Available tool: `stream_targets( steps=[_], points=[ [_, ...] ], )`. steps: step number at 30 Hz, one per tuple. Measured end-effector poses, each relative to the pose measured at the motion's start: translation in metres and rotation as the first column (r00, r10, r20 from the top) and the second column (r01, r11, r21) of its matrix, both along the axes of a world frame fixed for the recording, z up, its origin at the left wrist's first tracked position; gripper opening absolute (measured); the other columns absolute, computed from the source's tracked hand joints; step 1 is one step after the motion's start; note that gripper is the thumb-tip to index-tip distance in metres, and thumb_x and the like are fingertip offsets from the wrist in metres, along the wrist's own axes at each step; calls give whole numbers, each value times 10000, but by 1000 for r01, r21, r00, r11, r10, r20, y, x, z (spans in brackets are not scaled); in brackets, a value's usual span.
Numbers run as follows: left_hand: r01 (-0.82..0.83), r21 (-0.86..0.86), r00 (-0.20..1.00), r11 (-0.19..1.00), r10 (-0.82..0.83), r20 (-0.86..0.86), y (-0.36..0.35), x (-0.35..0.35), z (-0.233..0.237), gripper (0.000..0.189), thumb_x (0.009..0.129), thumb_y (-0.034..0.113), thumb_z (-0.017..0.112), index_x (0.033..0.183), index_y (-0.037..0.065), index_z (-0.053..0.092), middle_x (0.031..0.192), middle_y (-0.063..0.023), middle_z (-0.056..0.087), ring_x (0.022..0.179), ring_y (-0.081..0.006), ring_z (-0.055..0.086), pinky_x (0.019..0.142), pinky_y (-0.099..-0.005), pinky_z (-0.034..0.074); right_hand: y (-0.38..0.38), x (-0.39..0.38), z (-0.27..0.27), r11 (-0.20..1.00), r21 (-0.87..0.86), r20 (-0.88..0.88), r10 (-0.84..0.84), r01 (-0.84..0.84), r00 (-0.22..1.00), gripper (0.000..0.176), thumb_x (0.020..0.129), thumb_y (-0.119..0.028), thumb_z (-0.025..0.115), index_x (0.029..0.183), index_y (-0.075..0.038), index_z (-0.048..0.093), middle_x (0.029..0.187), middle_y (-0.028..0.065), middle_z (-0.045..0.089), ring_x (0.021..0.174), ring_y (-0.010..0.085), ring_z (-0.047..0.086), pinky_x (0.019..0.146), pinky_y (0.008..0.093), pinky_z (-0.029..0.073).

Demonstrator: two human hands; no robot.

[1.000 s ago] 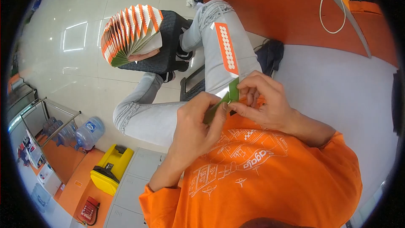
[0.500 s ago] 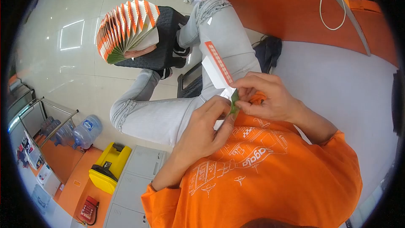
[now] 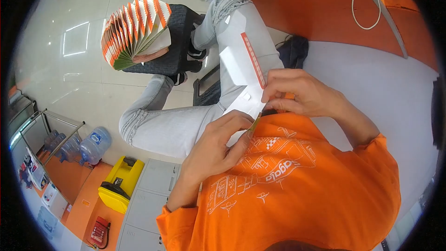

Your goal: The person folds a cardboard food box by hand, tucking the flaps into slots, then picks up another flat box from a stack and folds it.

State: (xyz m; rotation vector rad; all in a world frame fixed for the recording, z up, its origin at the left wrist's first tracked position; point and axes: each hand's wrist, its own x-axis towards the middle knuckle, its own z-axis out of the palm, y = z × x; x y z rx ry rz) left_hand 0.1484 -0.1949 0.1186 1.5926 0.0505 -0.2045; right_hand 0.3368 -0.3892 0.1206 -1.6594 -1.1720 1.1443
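Between my two hands is a white die-cut paperboard carton (image 3: 237,67), with an orange printed strip along one side and flaps sticking out over my thigh. My left hand (image 3: 216,144) pinches its near end, where a green edge shows between thumb and fingers. On the other side, my right hand (image 3: 297,94) grips the carton's edge by the end of the orange strip, fingers bent and thumb beneath. Parts of the carton are hidden behind the fingers. A fanned stack of similar orange, white and green cartons (image 3: 137,32) rests on a black stool (image 3: 179,30) ahead.
An orange desk panel (image 3: 288,4) with a hanging white cable (image 3: 354,9) is at upper right. At lower left are water bottles (image 3: 95,144), a yellow case (image 3: 118,183), a red bag-like item (image 3: 99,231) and grey lockers (image 3: 146,204).
The carton has turned so more of its white inner face and flaps show, with less green visible. My hands have moved slightly apart, both still gripping it.
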Motion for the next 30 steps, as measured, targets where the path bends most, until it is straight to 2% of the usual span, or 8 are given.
stream_targets(
  steps=[4, 7, 11, 13, 16, 23, 27, 30],
  points=[
    [18, 85, 1000, 996, -20, 22, -5, 4, 0, 165, 856, -22, 621, 1020, -19, 606, 1003, -181, 638, 884, -390, 656, 767, -407, 531, 3, -12, -2, 991, -50, -8, -122, 122, 992, 112, 914, -44, 699, 1012, 0, 668, 979, 124, 614, 888, 285, 659, 756, 361, 534],
    [37, 182, 999, 983, -35, -12, -12, 6, -2, 109, 908, -26, 640, 1016, -26, 636, 1048, -173, 681, 920, -267, 703, 815, -330, 547, 1, -16, -7, 995, -19, 44, -102, 103, 994, 127, 910, -34, 694, 1029, 6, 679, 983, 130, 615, 896, 299, 656, 778, 375, 530],
    [-210, -110, 953, 972, 178, -243, -27, 0, -29, 78, 952, 11, 681, 996, -13, 622, 1040, -111, 681, 910, -162, 684, 772, -267, 549, 2, -25, -13, 998, 55, 21, -30, 29, 999, 206, 879, 12, 715, 1085, 9, 705, 995, 115, 634, 925, 266, 651, 807, 338, 527],
    [-390, -312, 867, 866, 231, -442, -34, -3, -33, 139, 978, 88, 711, 984, -3, 607, 1047, -61, 673, 908, -106, 655, 775, -243, 549, 3, -29, -18, 994, 76, -10, -77, 78, 997, 211, 874, 28, 712, 1084, 11, 702, 1009, 118, 642, 924, 267, 657, 806, 338, 530],
    [-633, -344, 721, 693, 368, -587, -43, 2, -31, 140, 1000, 95, 682, 978, -37, 639, 954, -62, 696, 905, -112, 665, 761, -242, 543, 4, -36, -25, 983, 83, -97, -157, 165, 983, 170, 880, 22, 701, 1048, 11, 682, 1011, 127, 648, 916, 275, 668, 807, 349, 539],
    [-596, -222, 748, 771, 433, -504, -43, -16, -35, 239, 1015, 96, 661, 1190, -65, 635, 1072, -96, 716, 950, -117, 675, 792, -256, 543, 1, -69, -26, 903, 45, -203, -411, 428, 889, 215, 854, -73, 783, 927, 20, 604, 1020, 119, 636, 893, 191, 670, 742, 301, 567],
    [-737, -215, 657, 641, 604, -451, -53, -3, -29, 224, 1007, 86, 669, 1176, -61, 647, 1043, -101, 720, 909, -129, 690, 772, -256, 554, 4, -76, -1, 927, -205, -56, -332, 315, 942, 234, 828, -68, 791, 915, 27, 595, 1113, 128, 610, 885, 201, 676, 762, 297, 580],
    [-725, -258, 681, 638, 609, -407, -50, 0, -32, 214, 1006, 76, 663, 1172, -59, 646, 1046, -116, 720, 889, -156, 708, 766, -267, 576, 6, -80, -12, 845, -158, -98, -528, 510, 844, 216, 840, -67, 773, 903, 40, 596, 1185, 135, 579, 904, 204, 685, 770, 293, 584]
  ],
)
